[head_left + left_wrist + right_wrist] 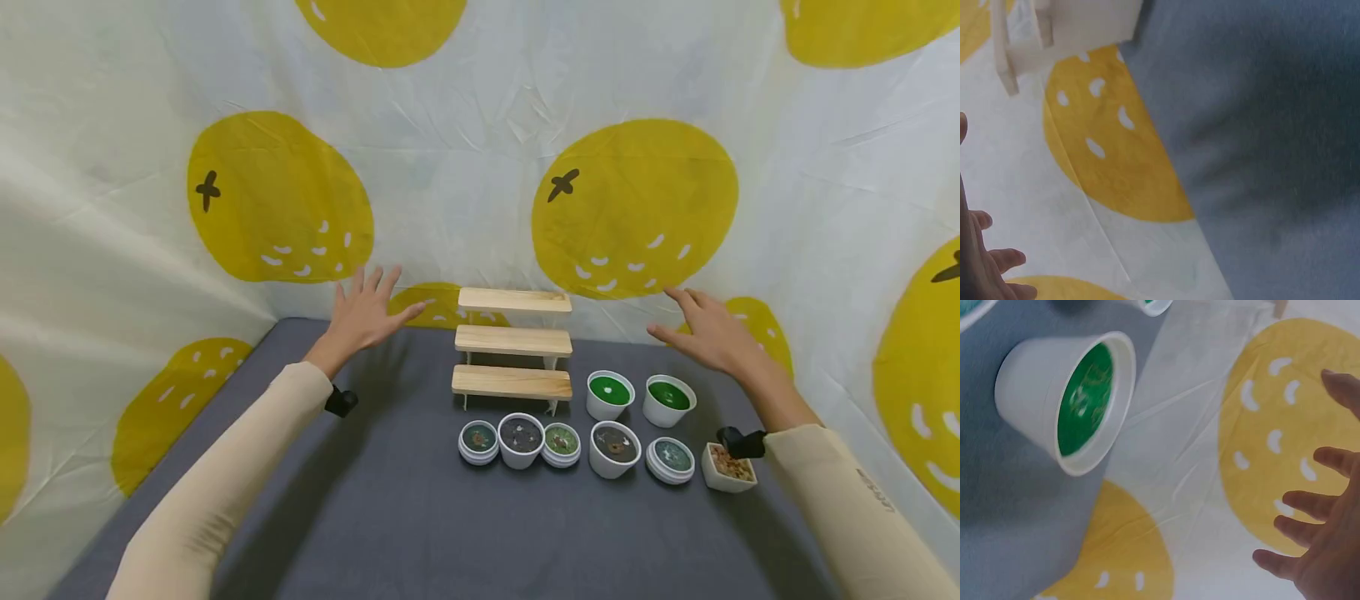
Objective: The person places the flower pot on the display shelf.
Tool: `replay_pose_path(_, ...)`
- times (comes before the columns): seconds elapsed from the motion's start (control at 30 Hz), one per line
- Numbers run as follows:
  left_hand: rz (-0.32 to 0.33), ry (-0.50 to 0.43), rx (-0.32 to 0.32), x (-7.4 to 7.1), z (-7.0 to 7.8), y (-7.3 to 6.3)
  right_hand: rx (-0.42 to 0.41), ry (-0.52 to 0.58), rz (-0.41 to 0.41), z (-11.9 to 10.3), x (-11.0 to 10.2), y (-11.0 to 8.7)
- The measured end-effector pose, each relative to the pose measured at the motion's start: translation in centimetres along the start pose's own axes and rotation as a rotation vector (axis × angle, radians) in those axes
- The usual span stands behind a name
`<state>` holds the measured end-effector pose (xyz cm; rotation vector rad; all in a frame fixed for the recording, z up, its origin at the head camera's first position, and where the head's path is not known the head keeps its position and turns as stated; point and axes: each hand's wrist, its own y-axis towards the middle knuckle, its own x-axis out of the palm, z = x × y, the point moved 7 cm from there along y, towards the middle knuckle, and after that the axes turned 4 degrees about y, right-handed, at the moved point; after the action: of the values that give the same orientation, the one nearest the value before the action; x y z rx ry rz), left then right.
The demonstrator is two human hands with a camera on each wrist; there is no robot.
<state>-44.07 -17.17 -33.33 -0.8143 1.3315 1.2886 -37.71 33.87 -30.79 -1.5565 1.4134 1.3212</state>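
A white backdrop with yellow rounds hangs behind a dark grey, cloth-covered counter (390,517). On it, towards the back, stands a three-tier wooden display stand (513,339). The left hand (365,315) is raised to the stand's left; the right hand (708,333) is raised near two green-filled cups (609,392) (667,402). Each grip is empty, fingers spread apart, touching nothing. Two dark-filled cups (521,440) (614,450) sit in front, a square dish of brown bits (729,468) at the right end, and three low round tubs (477,442) (561,445) (671,461) among them. Handling any cup would likely go best with fingertips low on its wall, the cup level, neighbours unbrushed, especially where the left dark-filled cup crowds the tubs.
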Motion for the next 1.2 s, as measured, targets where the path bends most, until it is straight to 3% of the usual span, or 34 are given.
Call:
replay_pose_path(0.37, 0.061, -0.206, 0.018, 0.6, 1.8, -3.3, -0.075, 0.079, 0.080, -1.7, 0.5, -4.5)
replay_pose_path(0.57, 0.036, -0.378, -0.023, 1.3, 2.5, -5.2, -0.081, 0.133, 0.075, -1.8, 1.6, -6.3)
replay_pose_path(0.8, 0.024, -0.623, -0.047, 2.2, 3.2, -6.3, -0.068, 0.211, 0.046, -2.1, 2.6, -7.3)
replay_pose_path(1.2, -0.057, -0.880, -0.128, 5.8, 4.7, -7.3, -0.001, 0.280, 0.030, -0.6, 5.1, -7.5)
